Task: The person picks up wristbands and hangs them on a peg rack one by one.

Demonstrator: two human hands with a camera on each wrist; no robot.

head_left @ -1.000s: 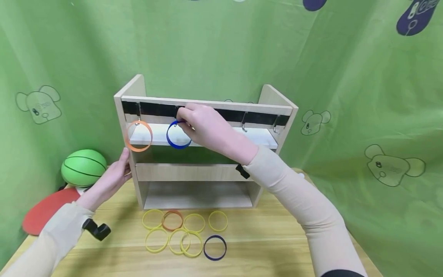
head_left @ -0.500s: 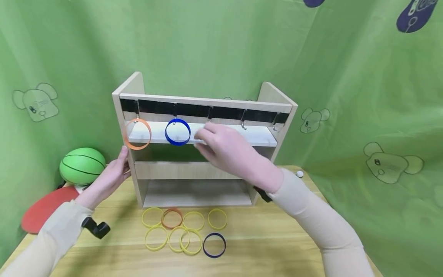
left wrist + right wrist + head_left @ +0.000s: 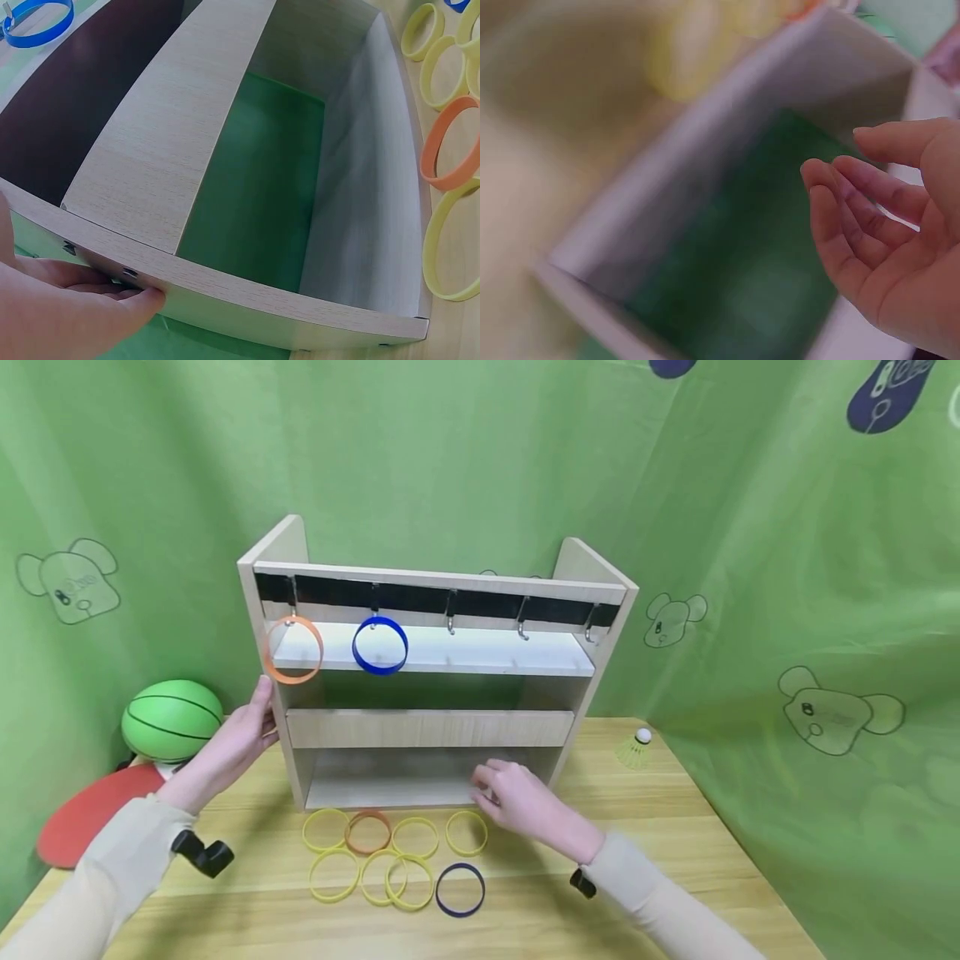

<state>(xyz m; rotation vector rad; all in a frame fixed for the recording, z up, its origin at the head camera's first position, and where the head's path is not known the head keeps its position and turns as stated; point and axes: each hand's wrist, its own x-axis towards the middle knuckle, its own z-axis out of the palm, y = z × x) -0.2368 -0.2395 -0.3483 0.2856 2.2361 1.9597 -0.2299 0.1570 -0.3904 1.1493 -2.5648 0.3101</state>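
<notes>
My left hand point(image 3: 236, 739) rests against the left side panel of a small wooden shelf point(image 3: 431, 728), its fingers point(image 3: 142, 300) on the panel's outer face in the left wrist view. My right hand point(image 3: 517, 797) hovers in front of the shelf's lower right part, just above a yellow wristband point(image 3: 467, 854). Its fingers point(image 3: 829, 225) are loosely bent around nothing. An orange wristband point(image 3: 321, 652) hangs on the leftmost hook and a blue wristband point(image 3: 380, 671) on the second hook. On the table lie several yellow wristbands, an orange-red wristband point(image 3: 389, 832) and a dark blue wristband point(image 3: 461, 914).
Three hooks on the right of the black strip point(image 3: 487, 605) bear nothing. Left of the shelf are a green ball point(image 3: 172, 720) and a red paddle point(image 3: 90, 817). A shuttlecock point(image 3: 636, 750) lies to the right on the wooden table point(image 3: 660, 877). Green curtain surrounds it.
My right hand has let go of the blue wristband, which now hangs on the second hook, and has moved down and right toward the table. The left hand stays at the side panel.
</notes>
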